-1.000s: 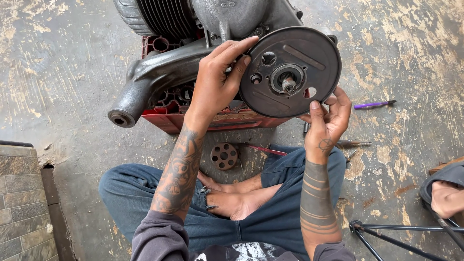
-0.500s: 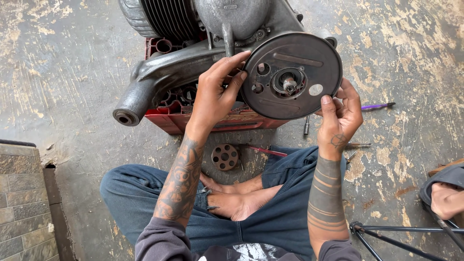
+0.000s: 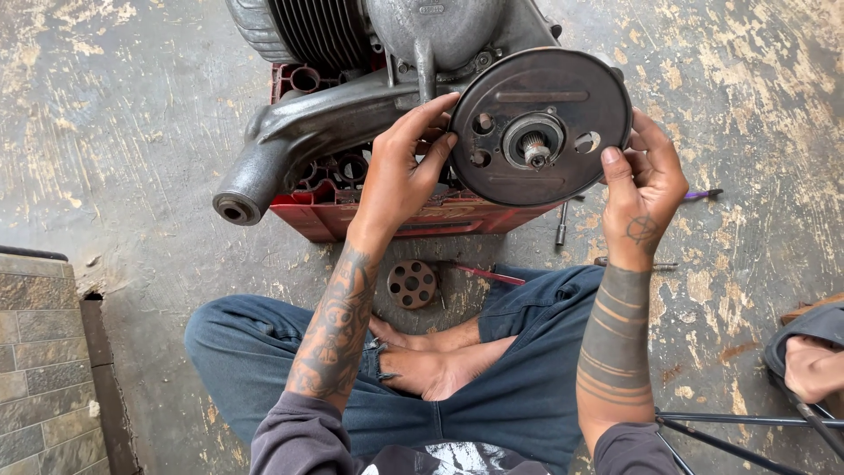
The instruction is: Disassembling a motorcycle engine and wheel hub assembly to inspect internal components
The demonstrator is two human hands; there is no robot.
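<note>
Disc (image 3: pixel 538 132), round, dark metal, mounted on end of engine (image 3: pixel 387 79), facing up toward camera. Splined shaft stub (image 3: pixel 534 151) at centre, several round holes around hub. Gripped on both sides: left hand (image 3: pixel 400 180) at left rim, fingers curled over edge, thumb and forefinger close together near one hole; right hand (image 3: pixel 643 189) at right rim, fingers spread along edge, thumb up against disc face. Neither hand closed into a fist; both bear on rim. Whether disc is loose or fixed on shaft, cannot tell.

Engine lying across red crate (image 3: pixel 387 215), finned cylinder at top, grey arm with open tube end (image 3: pixel 236 209) pointing lower left. Crate on worn, paint-flaked concrete floor (image 3: pixel 114 123).

Seated cross-legged, blue jeans, bare feet tucked below crate. Small round part (image 3: pixel 413 283) with ring of holes on floor between feet and crate. Red-handled tool (image 3: pixel 488 274) just beside it. Socket bit (image 3: pixel 561 230) upright-ish under disc, right of crate. Purple-handled tool (image 3: pixel 703 193) on floor behind right hand. Stone-tile block (image 3: pixel 40 352) at lower left. Someone else's foot in grey sandal (image 3: pixel 813 356) at right edge, thin black rods (image 3: pixel 747 431) near it.
</note>
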